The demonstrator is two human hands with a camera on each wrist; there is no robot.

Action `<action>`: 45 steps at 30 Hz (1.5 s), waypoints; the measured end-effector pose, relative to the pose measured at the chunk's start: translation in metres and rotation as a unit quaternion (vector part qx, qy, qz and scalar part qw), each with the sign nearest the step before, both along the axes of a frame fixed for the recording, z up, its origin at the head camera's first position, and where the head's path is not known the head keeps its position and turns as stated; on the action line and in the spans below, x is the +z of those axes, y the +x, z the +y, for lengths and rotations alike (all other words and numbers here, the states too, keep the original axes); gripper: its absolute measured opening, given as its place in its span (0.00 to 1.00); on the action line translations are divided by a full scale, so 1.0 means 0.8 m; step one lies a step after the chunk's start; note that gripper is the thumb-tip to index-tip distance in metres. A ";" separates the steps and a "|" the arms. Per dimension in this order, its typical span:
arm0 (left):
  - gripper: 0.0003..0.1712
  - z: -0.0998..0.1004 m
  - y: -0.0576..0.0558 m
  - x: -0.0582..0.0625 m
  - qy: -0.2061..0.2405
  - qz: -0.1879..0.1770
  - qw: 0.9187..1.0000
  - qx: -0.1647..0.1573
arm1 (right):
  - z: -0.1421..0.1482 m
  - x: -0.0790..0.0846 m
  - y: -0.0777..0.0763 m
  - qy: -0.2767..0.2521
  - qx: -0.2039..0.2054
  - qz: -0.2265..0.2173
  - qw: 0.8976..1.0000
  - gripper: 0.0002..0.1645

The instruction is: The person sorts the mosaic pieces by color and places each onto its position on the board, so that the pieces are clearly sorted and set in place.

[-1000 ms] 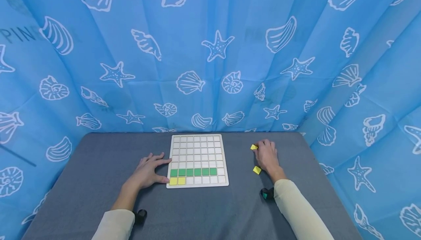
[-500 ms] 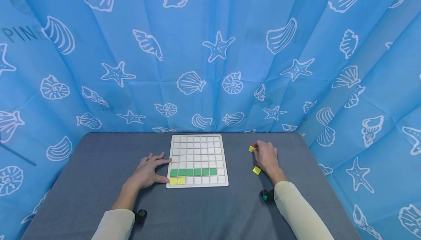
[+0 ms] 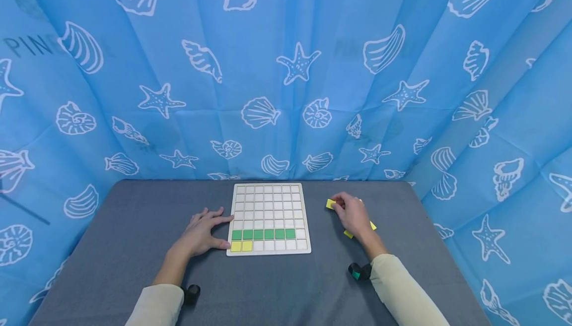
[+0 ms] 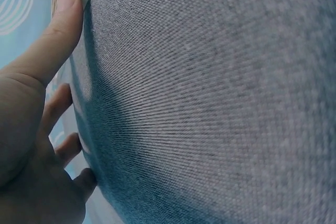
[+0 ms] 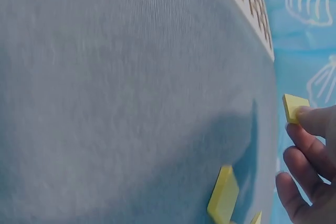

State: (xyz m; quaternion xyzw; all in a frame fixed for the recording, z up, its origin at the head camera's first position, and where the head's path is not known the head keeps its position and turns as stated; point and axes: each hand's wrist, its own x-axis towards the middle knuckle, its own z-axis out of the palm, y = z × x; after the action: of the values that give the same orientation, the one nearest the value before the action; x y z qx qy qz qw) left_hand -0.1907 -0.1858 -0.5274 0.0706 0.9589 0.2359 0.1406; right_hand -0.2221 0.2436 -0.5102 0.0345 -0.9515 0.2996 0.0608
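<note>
A white gridded board (image 3: 273, 206) lies flat on the table. One row of it bears several green tiles (image 3: 257, 234), and two yellow tiles (image 3: 241, 246) occupy the left of the front row. My left hand (image 3: 198, 234) rests at the board's left side, fingers spread, with thumb and index fingertip at its edge; the thumb (image 4: 65, 14) on the rim shows in the left wrist view. To the right of the board, my right hand (image 3: 354, 215) pinches a yellow square tile (image 5: 294, 107) between thumb and finger, raised above the table in the right wrist view.
Loose yellow tiles lie under and beside the right hand, among them one tile (image 3: 348, 234) by the wrist and another tile (image 3: 373, 226) just right of it. A grey cloth covers the table (image 3: 259, 291). A blue shell-print curtain (image 3: 286, 93) hangs behind and along the sides.
My right hand has moved left and slightly toward me with the pinched yellow tile, uncovering another loose tile on its right. The left hand and the board have stayed in place.
</note>
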 end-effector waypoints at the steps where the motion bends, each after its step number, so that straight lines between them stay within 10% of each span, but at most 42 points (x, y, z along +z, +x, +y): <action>1: 0.52 0.000 0.000 0.000 0.001 0.000 1.000 -0.001 | -0.003 0.001 0.001 -0.006 0.000 -0.004 1.000 0.11; 45: 0.52 -0.004 0.000 -0.002 0.009 0.005 1.000 -0.010 | -0.141 0.006 0.059 -0.094 0.160 -0.058 0.981 0.02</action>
State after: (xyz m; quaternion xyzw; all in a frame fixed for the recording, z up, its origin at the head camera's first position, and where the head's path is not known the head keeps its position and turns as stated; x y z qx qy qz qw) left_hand -0.1903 -0.1886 -0.5288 0.0828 0.9567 0.2429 0.1376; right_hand -0.1751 0.1309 -0.5052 0.1627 -0.9033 0.3948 -0.0401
